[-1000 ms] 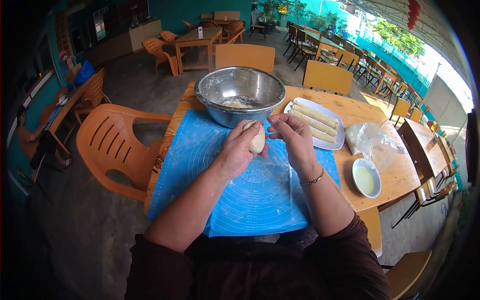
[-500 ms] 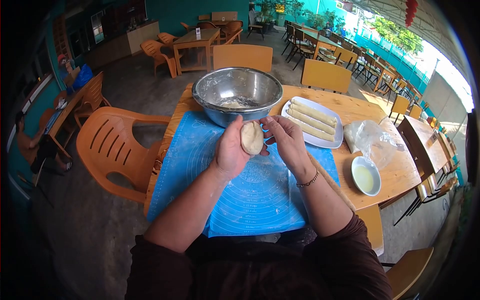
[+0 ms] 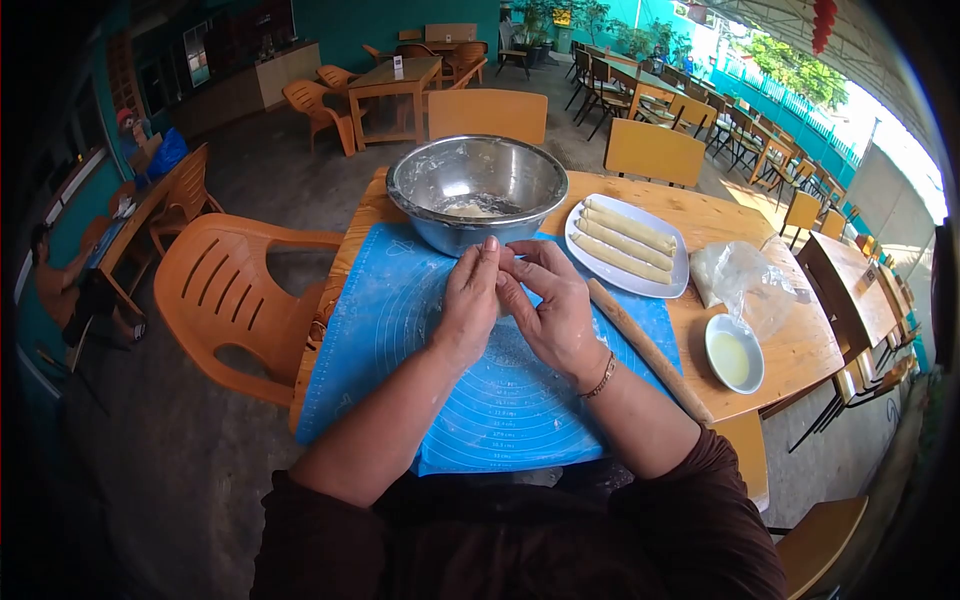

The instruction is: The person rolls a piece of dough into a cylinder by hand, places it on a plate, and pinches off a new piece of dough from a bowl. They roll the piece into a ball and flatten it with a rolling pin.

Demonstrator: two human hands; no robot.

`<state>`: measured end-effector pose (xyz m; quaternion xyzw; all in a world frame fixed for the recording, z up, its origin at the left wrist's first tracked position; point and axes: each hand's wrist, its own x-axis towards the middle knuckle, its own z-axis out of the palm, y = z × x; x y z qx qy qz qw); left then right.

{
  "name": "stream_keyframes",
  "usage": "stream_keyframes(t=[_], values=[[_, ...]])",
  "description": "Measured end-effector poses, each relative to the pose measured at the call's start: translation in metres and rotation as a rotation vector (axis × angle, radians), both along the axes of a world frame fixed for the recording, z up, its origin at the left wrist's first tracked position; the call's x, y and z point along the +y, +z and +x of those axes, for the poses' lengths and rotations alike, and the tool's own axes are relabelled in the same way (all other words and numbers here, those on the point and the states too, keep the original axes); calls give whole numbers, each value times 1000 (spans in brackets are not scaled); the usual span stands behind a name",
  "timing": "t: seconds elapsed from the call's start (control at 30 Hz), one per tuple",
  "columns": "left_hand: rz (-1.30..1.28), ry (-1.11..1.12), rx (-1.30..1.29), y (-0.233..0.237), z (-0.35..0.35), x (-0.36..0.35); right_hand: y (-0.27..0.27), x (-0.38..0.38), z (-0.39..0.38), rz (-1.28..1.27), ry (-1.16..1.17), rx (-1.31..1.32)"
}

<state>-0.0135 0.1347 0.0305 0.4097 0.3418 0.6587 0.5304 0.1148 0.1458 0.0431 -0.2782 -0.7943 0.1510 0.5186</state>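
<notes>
My left hand (image 3: 468, 305) and my right hand (image 3: 550, 308) are closed together above the blue measuring mat (image 3: 510, 420). Between them is a piece of dough (image 3: 503, 309), mostly covered by my fingers and palms. My right thumb and fingers press over it from the right, while my left hand cups it. Just beyond my fingertips is a large steel mixing bowl (image 3: 478, 232) with floury residue inside. A wooden rolling pin (image 3: 650, 350) lies slanted along the mat's right edge, beside my right wrist.
A white plate (image 3: 664, 289) carries several long dough rolls (image 3: 625, 238). To its right are a clear plastic bag (image 3: 745, 285) and a small bowl of pale yellow liquid (image 3: 734, 358). An orange chair (image 3: 235, 300) stands at the table's left. Another person (image 3: 62, 275) sits far left.
My right hand has moved left and closed over the dough, which was plainly visible in my left palm before. More of the rolling pin shows now.
</notes>
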Motion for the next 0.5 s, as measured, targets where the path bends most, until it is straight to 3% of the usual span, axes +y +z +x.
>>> stream_keyframes(t=[0.03, 0.1, 0.17, 0.23, 0.27, 0.33, 0.37, 0.43, 0.5], values=[[-1, 0, 1, -4, 1, 3, -2, 1, 0, 143, -63, -99], [3, 116, 60, -10, 4, 9, 1, -2, -1, 174, -88, -136], [-6, 84, 29, -6, 1, 7, 2, -3, 0, 208, -118, -173], [-16, 52, -1, 4, -1, 1, -3, 2, 1, -132, 95, 123], [-36, 27, -4, 11, -2, -2, -6, 7, 2, -132, 93, 124], [-70, 9, -2, 10, -3, 2, -8, 19, 5, -451, 223, 353], [-69, 10, -5, 11, -5, 0, -6, 21, 9, -451, 223, 350], [-76, -227, -276, 12, -11, -4, 2, 22, 14, -735, 469, 242], [-130, -184, -225, 8, -10, 0, -2, 26, 13, -767, 532, 238]])
